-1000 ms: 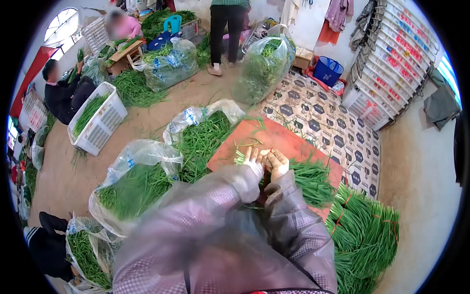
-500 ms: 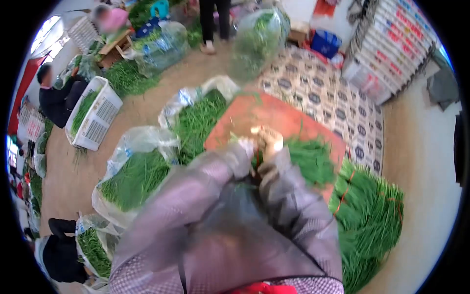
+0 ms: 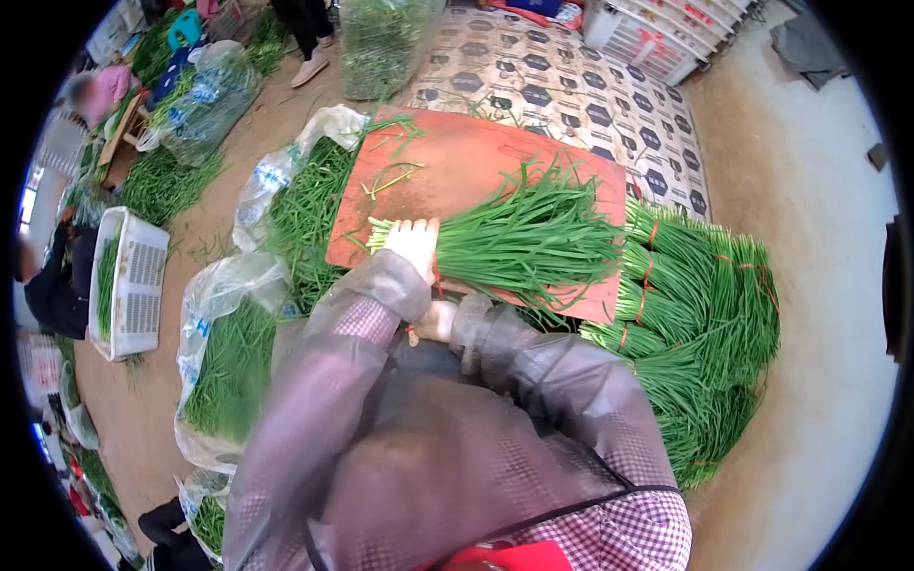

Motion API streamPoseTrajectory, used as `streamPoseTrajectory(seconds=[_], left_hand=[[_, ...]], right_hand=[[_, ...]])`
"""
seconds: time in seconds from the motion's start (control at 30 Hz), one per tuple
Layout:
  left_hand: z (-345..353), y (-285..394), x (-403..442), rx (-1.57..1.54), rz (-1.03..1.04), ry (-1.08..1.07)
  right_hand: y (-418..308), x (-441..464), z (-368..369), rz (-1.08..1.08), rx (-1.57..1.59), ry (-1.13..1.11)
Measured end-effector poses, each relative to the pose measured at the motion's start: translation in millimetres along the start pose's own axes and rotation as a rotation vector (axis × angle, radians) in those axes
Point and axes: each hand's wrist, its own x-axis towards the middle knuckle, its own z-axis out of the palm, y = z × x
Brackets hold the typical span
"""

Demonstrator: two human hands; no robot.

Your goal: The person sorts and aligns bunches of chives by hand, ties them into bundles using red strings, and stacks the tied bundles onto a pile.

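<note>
The left hand [image 3: 412,245] wrapped the bunch [image 3: 533,238]; the right hand [image 3: 438,322], at its six o'clock, seemingly pinched the band [image 3: 436,270]. Slack pulling could let stems splay.

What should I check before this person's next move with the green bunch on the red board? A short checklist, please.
1. Left hand gripping the bunch near its pale stem ends: ok.
2. Bunch lying on the red board: ok.
3. Red band fully around the bunch: cannot tell, partly hidden.
4. Right hand holding the band firmly: cannot tell.
5. Board free of loose greens: not ok, some lie toward its far left corner.
</note>
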Motion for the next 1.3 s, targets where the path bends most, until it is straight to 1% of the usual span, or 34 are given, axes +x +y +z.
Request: streamPoseTrajectory(seconds=[0.03,0.1,0.13,0.17,0.23,0.3,0.33,0.37,0.4,0.43,0.47,0.5,0.53,0.57,0.6,0.63,0.67,0.73,0.77,0.83,0.9,0.97,1.0,1.07,1.1,1.13,1.17,1.2,1.23,1.3], left_hand=[[-2,1,-2,0.029,-0.017,-0.007],[0,3,-2,0.054,-0.007,-0.012],[0,1,-1,0.049,-0.02,-0.03],[-2,1,0,0.048,-0.034,-0.047],[-6,6,-1,0.078,-0.041,-0.064],[1,2,-1,0.055,-0.05,-0.041],[0,1,0,0.063,-0.044,-0.06],[3,1,-1,0.058,-0.041,-0.063],[7,1,-2,0.065,-0.046,-0.029],[6,1,-2,0.075,-0.053,0.01],[-4,5,-3,0.085,-0.062,-0.045],[-1,4,-2,0.084,-0.063,-0.043],[-3,4,-1,0.082,-0.065,-0.045],[-2,4,-1,0.079,-0.067,-0.048],[-1,4,-2,0.079,-0.069,-0.045],[0,4,-2,0.079,-0.069,-0.052],[-1,4,-2,0.079,-0.069,-0.061],[-1,3,-1,0.081,-0.07,-0.066],[-1,3,-1,0.081,-0.069,-0.074],[-1,3,-1,0.077,-0.069,-0.064],[-1,4,-1,0.072,-0.067,-0.055],[0,3,-1,0.069,-0.061,-0.033],[2,2,-1,0.069,-0.06,-0.039],[2,2,-1,0.067,-0.068,-0.04],[3,3,0,0.064,-0.061,-0.047],[2,3,0,0.067,-0.067,-0.056],[3,2,1,0.069,-0.075,-0.062],[4,2,2,0.055,-0.081,-0.056],[3,2,1,0.052,-0.077,-0.058],[1,1,1,0.084,-0.061,-0.046]], right_hand=[[18,8,4,0.075,-0.146,0.042],[14,18,-5,0.177,-0.259,0.094],[11,13,-9,0.043,-0.206,0.146],[-5,6,-7,0.04,-0.213,0.162],[-51,-14,5,0.369,-0.331,0.584],[-107,-39,2,0.539,-0.388,0.813],[-140,-53,-8,0.46,-0.414,0.466],[-155,-61,-11,0.375,-0.425,0.113],[-102,-49,-9,0.249,-0.043,0.144],[-85,-60,-20,-0.112,-0.282,0.402],[-83,-73,-37,-0.13,-0.115,0.583],[-82,-97,-69,-0.149,0.078,0.733],[-86,-117,-95,-0.241,-0.236,1.032],[-96,-137,-115,0.084,-0.335,1.22],[-90,-150,-134,0.096,-0.578,1.251],[-85,-155,-146,0.105,-0.824,1.271],[-87,-154,-150,0.103,-0.826,1.272],[-88,-149,-156,0.21,-1.004,1.115],[-92,-145,-158,0.208,-1.002,1.112],[-99,-137,-160,0.38,-1.161,0.933],[-80,-127,-173,0.366,-1.212,0.92],[-74,-121,-178,0.367,-1.221,0.841],[-77,-122,-176,0.402,-1.212,0.906],[-80,-127,-200,0.656,-1.049,1.019],[-55,-144,-216,0.413,-0.818,1.448],[-70,-168,-219,0.323,-0.518,1.542],[-74,-187,-219,-0.027,-0.062,1.543],[-74,-208,-228,0.004,0.136,1.482],[-99,-229,-211,-0.074,0.205,1.248],[-120,-251,-179,-0.003,0.331,0.811]])
